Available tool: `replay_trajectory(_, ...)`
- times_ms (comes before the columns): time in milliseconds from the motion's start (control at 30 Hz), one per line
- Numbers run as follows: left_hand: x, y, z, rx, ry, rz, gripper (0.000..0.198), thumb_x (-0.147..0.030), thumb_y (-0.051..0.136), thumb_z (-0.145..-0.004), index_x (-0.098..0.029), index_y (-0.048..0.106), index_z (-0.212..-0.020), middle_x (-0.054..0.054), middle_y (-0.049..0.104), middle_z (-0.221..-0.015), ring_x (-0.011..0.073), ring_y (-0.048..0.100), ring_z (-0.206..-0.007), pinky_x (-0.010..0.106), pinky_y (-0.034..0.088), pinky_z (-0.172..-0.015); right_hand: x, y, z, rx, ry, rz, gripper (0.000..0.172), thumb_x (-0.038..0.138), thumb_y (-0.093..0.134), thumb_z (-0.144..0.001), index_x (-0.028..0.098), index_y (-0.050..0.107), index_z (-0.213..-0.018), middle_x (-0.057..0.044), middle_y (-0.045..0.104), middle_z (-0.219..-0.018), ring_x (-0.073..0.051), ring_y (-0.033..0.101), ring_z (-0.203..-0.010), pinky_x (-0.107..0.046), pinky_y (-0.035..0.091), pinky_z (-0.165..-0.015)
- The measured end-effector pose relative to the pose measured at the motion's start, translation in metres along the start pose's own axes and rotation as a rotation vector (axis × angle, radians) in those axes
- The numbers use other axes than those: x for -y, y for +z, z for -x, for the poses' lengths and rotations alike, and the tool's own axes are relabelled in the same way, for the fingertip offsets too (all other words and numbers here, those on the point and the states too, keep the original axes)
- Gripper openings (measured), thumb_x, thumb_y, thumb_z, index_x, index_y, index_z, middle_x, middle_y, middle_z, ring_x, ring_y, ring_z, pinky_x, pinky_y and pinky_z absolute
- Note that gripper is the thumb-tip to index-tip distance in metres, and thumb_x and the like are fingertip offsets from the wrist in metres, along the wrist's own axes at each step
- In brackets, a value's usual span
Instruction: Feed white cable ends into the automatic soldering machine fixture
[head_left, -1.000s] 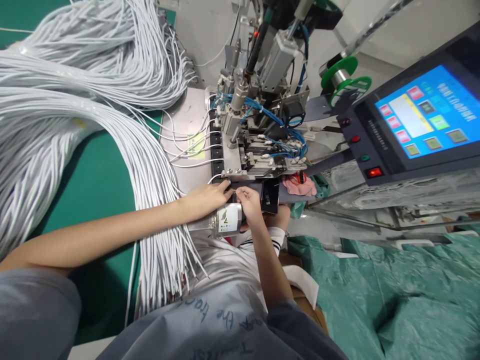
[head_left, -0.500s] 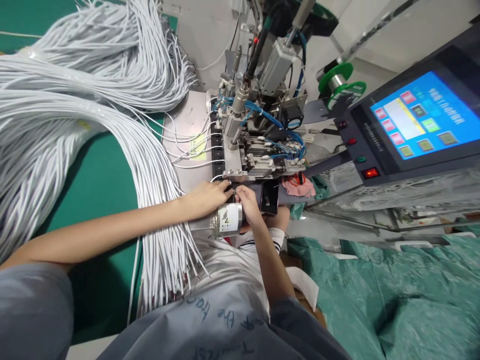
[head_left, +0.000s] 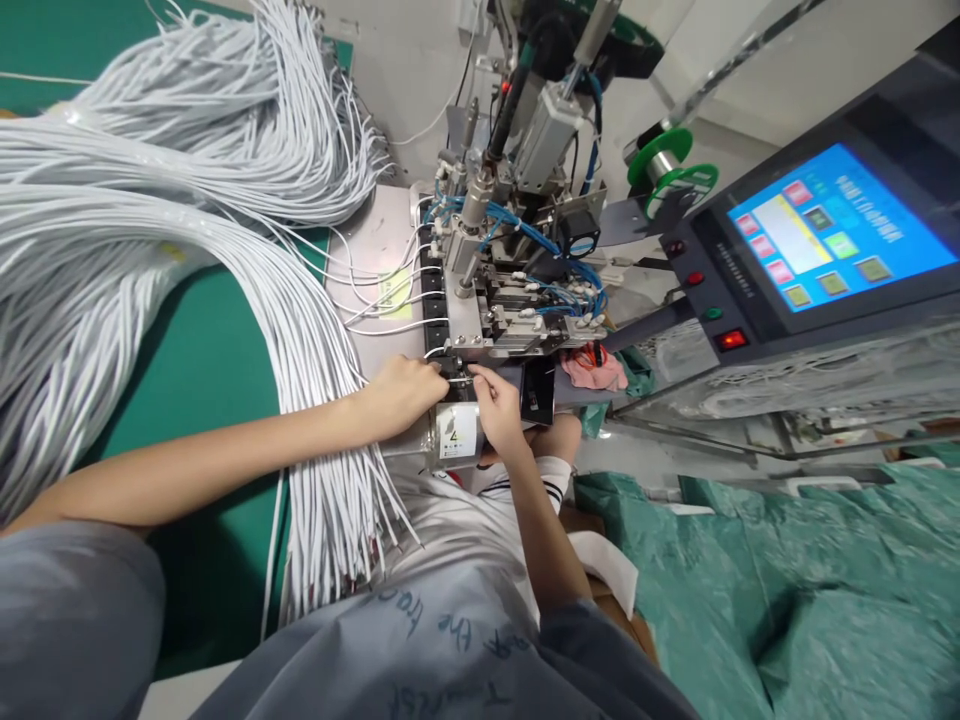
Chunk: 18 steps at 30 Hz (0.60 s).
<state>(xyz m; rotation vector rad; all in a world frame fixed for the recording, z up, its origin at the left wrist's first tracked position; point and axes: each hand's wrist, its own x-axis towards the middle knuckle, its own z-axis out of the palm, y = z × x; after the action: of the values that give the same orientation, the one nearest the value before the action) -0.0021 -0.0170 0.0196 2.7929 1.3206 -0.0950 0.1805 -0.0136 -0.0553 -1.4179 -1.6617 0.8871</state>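
A short length of white cable (head_left: 458,380) spans the gap between my hands, at the front end of a soldering-type machine (head_left: 466,250) with metal cylinders and blue air tubes. My left hand (head_left: 409,397) is closed on this cable, its back towards me and its fingertips partly hidden. At the cable's end, my right hand (head_left: 496,408) pinches with thumb and forefinger. Just below the hands lies a clear jar (head_left: 456,432) with a white label. Several other white cables (head_left: 390,328) run into the black slots (head_left: 435,310) along the machine's left side.
Large bundles of white cables (head_left: 247,260) cover the green table (head_left: 191,380) on the left, one passing beneath my left forearm. A phone (head_left: 538,390) and a pink cloth (head_left: 594,368) lie right of my hands. A control screen (head_left: 832,235) and green spool (head_left: 667,170) stand farther right.
My left hand has drawn slightly left, away from my right hand, so the cable between them now shows. The right hand's fingers have shifted a little upward. The view has turned slightly.
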Motion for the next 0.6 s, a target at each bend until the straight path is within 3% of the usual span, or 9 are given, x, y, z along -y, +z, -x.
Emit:
replay_trajectory(100,0.000,0.001,0.000,-0.009,0.000,-0.005,0.015,-0.003,0.049,-0.080,-0.011,0.060,-0.073,0.010,0.063,-0.076,0.0218,0.064,-0.068,0.026,0.040,-0.050,0.008,-0.004,0.006,0.076,-0.052,0.102,0.031,0.032,0.048,-0.086,0.018,0.067,-0.106,-0.006,0.070,-0.086,-0.016,0.060,-0.068,-0.028,0.045,-0.066)
replay_trajectory(267,0.000,-0.001,0.001,0.012,0.006,0.008,0.015,-0.003,0.050,-0.079,-0.011,0.061,-0.073,0.010,0.063,-0.076,0.0213,0.064,-0.067,0.026,0.040,-0.049,0.014,-0.011,0.008,0.124,-0.164,0.172,0.027,0.028,0.048,-0.087,0.019,0.070,-0.098,-0.005,0.067,-0.079,-0.015,0.058,-0.067,-0.026,0.044,-0.065)
replay_trajectory(467,0.000,-0.001,0.000,-0.018,-0.029,-0.031,0.016,-0.003,0.048,-0.079,-0.010,0.063,-0.074,0.012,0.061,-0.082,0.0224,0.062,-0.070,0.026,0.039,-0.048,0.033,-0.013,0.031,-0.230,-0.149,0.107,0.031,0.026,0.042,-0.089,0.014,0.068,-0.079,-0.004,0.059,-0.066,-0.014,0.052,-0.058,-0.025,0.039,-0.055)
replay_trajectory(533,0.003,0.002,-0.002,-0.025,-0.092,-0.062,0.020,-0.002,0.044,-0.080,-0.008,0.064,-0.080,0.014,0.061,-0.086,0.0234,0.062,-0.071,0.027,0.039,-0.048,0.045,-0.007,0.052,-0.175,-0.133,0.107,0.031,0.025,0.041,-0.089,0.015,0.068,-0.076,-0.004,0.061,-0.064,-0.014,0.053,-0.057,-0.025,0.039,-0.057)
replay_trajectory(600,0.007,0.006,-0.004,-0.046,-0.169,-0.088,0.028,0.000,0.038,-0.080,-0.006,0.063,-0.091,0.016,0.062,-0.086,0.0249,0.063,-0.071,0.028,0.039,-0.048,0.057,0.003,0.073,0.038,-0.079,0.153,0.029,0.025,0.043,-0.088,0.016,0.068,-0.075,-0.003,0.062,-0.061,-0.013,0.054,-0.055,-0.024,0.039,-0.057)
